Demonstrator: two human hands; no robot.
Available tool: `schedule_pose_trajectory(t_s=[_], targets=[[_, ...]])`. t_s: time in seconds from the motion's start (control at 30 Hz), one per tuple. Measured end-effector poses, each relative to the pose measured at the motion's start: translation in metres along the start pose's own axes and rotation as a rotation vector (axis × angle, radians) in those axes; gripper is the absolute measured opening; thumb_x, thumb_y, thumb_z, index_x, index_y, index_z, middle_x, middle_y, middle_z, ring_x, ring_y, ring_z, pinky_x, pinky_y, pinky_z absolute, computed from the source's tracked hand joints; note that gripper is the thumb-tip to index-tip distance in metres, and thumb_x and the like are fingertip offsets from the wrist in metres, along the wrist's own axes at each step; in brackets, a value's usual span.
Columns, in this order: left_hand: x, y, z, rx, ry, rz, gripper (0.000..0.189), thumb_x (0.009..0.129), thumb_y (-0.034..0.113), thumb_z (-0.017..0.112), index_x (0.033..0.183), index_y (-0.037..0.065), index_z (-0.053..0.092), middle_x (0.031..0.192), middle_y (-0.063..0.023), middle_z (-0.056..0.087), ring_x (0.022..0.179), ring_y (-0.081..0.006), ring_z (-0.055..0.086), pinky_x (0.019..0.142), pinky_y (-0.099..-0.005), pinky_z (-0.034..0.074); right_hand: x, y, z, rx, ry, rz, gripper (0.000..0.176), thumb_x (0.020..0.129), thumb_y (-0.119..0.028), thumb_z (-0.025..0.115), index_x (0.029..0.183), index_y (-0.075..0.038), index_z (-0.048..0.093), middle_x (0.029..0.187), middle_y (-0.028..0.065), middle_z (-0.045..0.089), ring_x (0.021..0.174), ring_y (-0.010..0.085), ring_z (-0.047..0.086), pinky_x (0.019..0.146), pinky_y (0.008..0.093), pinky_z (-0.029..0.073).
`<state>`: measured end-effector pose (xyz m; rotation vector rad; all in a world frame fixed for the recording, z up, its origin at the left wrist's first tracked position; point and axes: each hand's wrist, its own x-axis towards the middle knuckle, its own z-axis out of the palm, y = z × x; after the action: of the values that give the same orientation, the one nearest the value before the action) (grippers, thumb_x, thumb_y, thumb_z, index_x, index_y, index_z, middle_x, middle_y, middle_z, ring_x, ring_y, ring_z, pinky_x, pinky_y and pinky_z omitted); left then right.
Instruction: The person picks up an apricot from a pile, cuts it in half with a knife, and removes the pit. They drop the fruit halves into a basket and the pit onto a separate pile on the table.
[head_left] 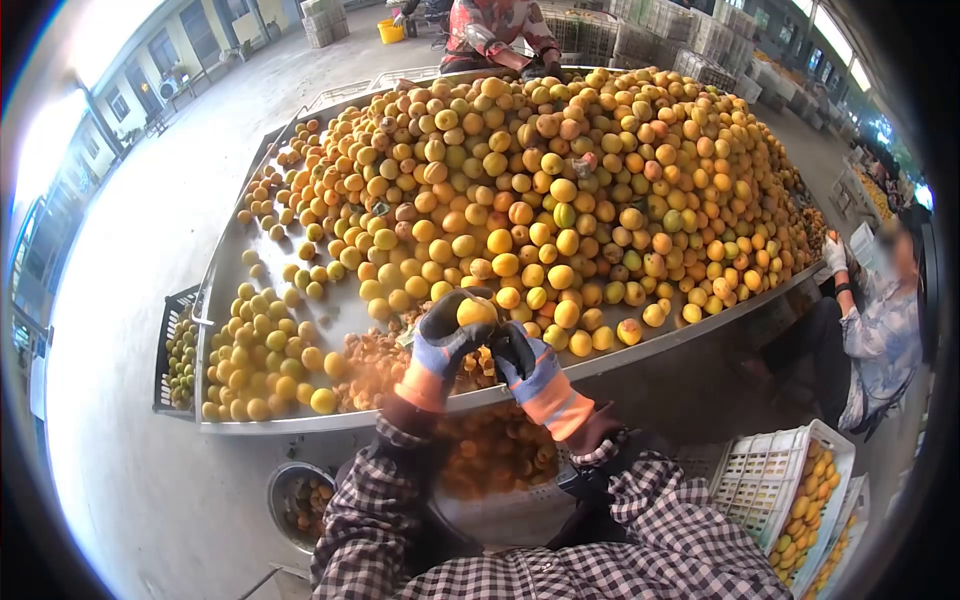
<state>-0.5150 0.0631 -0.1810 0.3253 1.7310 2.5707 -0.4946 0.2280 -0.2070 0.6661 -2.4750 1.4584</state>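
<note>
My left hand (449, 335), in a black, grey and orange work glove, is closed round a yellow apricot (477, 312) above the table's near edge. Just to its right, my right hand (526, 362), gloved alike, has its fingers curled close beside the fruit. What those fingers hold, if anything, is hidden. A large heap of apricots (560, 190) covers much of the metal table (225, 262) beyond my hands. Split apricot pieces (372, 372) lie by my left wrist. More orange pieces (495, 455) fill a container below, between my forearms.
Greener apricots (250, 350) are grouped at the table's left. A black crate (163, 365) stands beyond that edge. Below are a metal bowl (300, 505) and a white crate (765, 470). One person (495, 30) works opposite, another (880, 320) sits at the right.
</note>
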Motion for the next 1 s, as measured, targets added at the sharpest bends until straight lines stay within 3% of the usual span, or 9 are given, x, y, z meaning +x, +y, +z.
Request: schedule_pose_trajectory(t_s=[0.07,0.1,0.17,0.37,0.5,0.63,0.8,0.87,1.0], targets=[[-0.006,-0.004,0.030,-0.231,0.159,-0.049,0.045,0.094,0.039,0.061,0.120,0.002,0.057,0.102,-0.0062,0.065,0.091,-0.0151,0.061,0.081,-0.0288,0.050,0.000,-0.003,0.004,-0.017,0.031,-0.009,0.022,0.091,-0.007,0.056,0.112,-0.001,0.054,0.094,0.0179,0.063,0.086,0.0382,0.063,0.073,0.0408,0.049],[-0.008,-0.008,0.038,-0.458,0.223,-0.254,0.046,0.097,0.044,0.052,0.116,0.003,0.058,0.101,-0.0070,0.065,0.087,-0.0153,0.061,0.079,-0.0283,0.049,0.001,-0.010,0.004,0.005,0.030,-0.005,0.023,0.091,-0.009,0.056,0.113,-0.002,0.054,0.094,0.0186,0.063,0.086,0.0402,0.061,0.072,0.0427,0.049],[-0.005,-0.015,0.031,-0.487,0.184,-0.304,0.046,0.099,0.046,0.048,0.111,0.003,0.059,0.100,-0.0072,0.064,0.089,-0.0149,0.061,0.079,-0.0268,0.049,0.003,-0.008,0.004,0.021,0.028,-0.002,0.024,0.091,-0.010,0.056,0.114,-0.002,0.053,0.093,0.0194,0.063,0.086,0.0422,0.060,0.071,0.0446,0.048],[-0.002,-0.010,0.004,0.224,0.169,-0.062,0.041,0.096,0.038,0.056,0.115,0.002,0.061,0.102,-0.0034,0.066,0.096,-0.0120,0.061,0.082,-0.0262,0.048,0.000,0.007,0.002,-0.052,-0.065,0.071,0.027,0.091,-0.012,0.057,0.115,-0.002,0.051,0.094,0.0215,0.062,0.089,0.0438,0.059,0.071,0.0458,0.048],[-0.003,-0.012,0.015,-0.078,0.246,-0.119,0.041,0.094,0.036,0.059,0.114,0.000,0.062,0.102,-0.0034,0.066,0.096,-0.0122,0.059,0.088,-0.0302,0.044,-0.001,0.008,0.009,-0.186,-0.013,0.021,0.023,0.091,-0.012,0.056,0.112,-0.002,0.052,0.091,0.0212,0.062,0.088,0.0432,0.060,0.070,0.0463,0.049],[-0.002,-0.034,0.016,-0.440,0.256,-0.265,0.042,0.095,0.042,0.057,0.109,0.003,0.060,0.100,-0.0079,0.065,0.088,-0.0191,0.062,0.080,-0.0323,0.050,0.007,0.003,0.009,-0.122,-0.069,0.120,0.021,0.092,-0.017,0.055,0.108,-0.004,0.053,0.091,0.0212,0.064,0.087,0.0434,0.061,0.070,0.0475,0.050],[-0.005,-0.021,0.005,-0.147,0.231,-0.212,0.041,0.096,0.035,0.058,0.117,0.000,0.060,0.103,-0.0058,0.066,0.095,-0.0148,0.061,0.086,-0.0296,0.048,0.006,0.000,0.004,-0.222,-0.103,0.138,0.026,0.091,-0.022,0.057,0.111,-0.005,0.052,0.090,0.0226,0.064,0.087,0.0421,0.062,0.069,0.0476,0.050],[-0.005,-0.018,0.000,0.078,0.117,-0.088,0.042,0.090,0.021,0.067,0.124,-0.001,0.056,0.109,-0.0061,0.065,0.100,-0.0148,0.061,0.090,-0.0295,0.049,0.008,-0.005,-0.003,-0.254,-0.140,0.211,0.029,0.089,-0.021,0.060,0.112,-0.005,0.052,0.089,0.0218,0.065,0.087,0.0411,0.063,0.071,0.0475,0.050],[-0.001,-0.014,0.001,0.064,-0.006,-0.102,0.051,0.085,0.018,0.072,0.130,0.000,0.053,0.115,-0.0062,0.064,0.104,-0.0152,0.061,0.089,-0.0288,0.050,0.007,0.003,-0.008,-0.315,-0.166,0.172,0.045,0.087,-0.020,0.062,0.126,-0.005,0.048,0.095,0.0216,0.065,0.089,0.0402,0.063,0.074,0.0470,0.051]])
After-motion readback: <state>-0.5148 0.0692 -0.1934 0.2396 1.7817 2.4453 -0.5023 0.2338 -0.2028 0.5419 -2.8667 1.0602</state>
